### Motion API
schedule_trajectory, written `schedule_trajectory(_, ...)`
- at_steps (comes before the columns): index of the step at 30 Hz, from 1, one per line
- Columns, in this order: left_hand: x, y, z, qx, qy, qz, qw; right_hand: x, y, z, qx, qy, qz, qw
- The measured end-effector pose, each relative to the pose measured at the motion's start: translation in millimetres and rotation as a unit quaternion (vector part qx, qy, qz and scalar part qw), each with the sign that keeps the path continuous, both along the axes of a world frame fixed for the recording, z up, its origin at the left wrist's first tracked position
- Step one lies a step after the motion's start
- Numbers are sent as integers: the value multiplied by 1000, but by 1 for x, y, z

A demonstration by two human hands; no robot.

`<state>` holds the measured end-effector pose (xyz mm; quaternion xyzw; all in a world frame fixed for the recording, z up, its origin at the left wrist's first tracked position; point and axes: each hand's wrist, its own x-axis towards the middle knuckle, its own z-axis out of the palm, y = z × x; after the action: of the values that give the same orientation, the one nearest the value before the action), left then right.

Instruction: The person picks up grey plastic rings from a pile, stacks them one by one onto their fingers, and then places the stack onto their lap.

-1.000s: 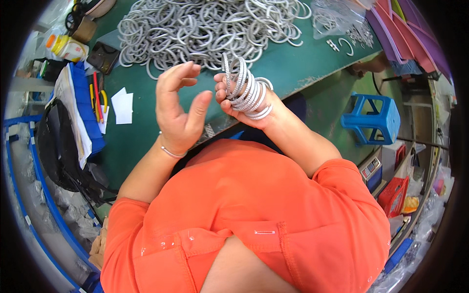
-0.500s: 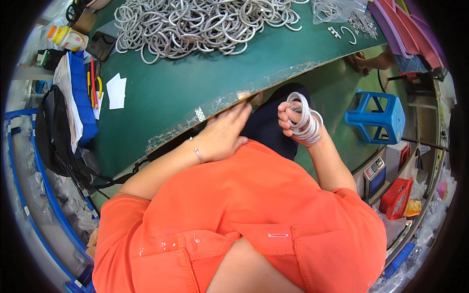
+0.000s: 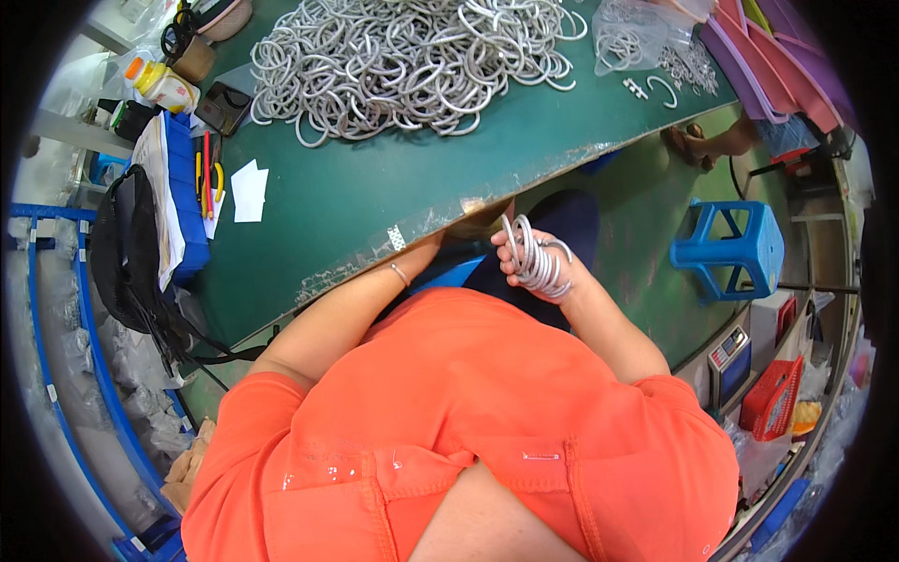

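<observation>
In my right hand [image 3: 568, 281] is a bundle of several silver rings [image 3: 534, 266], bangle-like, stacked side by side. My fingers curl through them, below the table's front edge. My left hand [image 3: 421, 253] reaches under that edge, so its fingers are hidden; a thin bracelet [image 3: 401, 273] circles the wrist. Near its hidden end a bit of blue [image 3: 451, 274] shows beneath the table. On the green table [image 3: 346, 201] lies a large heap of similar silver rings [image 3: 403, 75], many of them open C shapes.
A blue plastic stool [image 3: 730, 245] stands to the right. White paper pieces [image 3: 249, 192], a blue bin [image 3: 190, 220] and a black bag [image 3: 128, 248] are at the left. A clear bag [image 3: 626, 42] of rings lies far right, near another person's foot [image 3: 693, 145].
My left hand has slid from the table edge to underneath it. The right hand with the rings has moved left and slightly nearer. The whole view has shifted a little.
</observation>
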<state>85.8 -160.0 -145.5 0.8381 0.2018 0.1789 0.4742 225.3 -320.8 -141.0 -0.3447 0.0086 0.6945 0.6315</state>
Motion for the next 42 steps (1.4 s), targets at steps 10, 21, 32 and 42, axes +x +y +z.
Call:
schedule_trajectory(10, -35, -7, -3, 294, 27, -281, 913, -7, 29, -1, 36, -14, 58, 998)
schedule_trajectory(21, -28, 2, 0, -89, 413, -138, 896, 7, 6, -19, -187, -157, 71, 967)
schedule_trajectory(32, -18, 11, -31, -107, 250, -21, 962, 14, 5, -45, -147, -324, 73, 932)
schedule_trajectory(42, -20, 10, -11, -71, 165, -21, 984, 12, 31, 10, -48, -512, 346, 785)
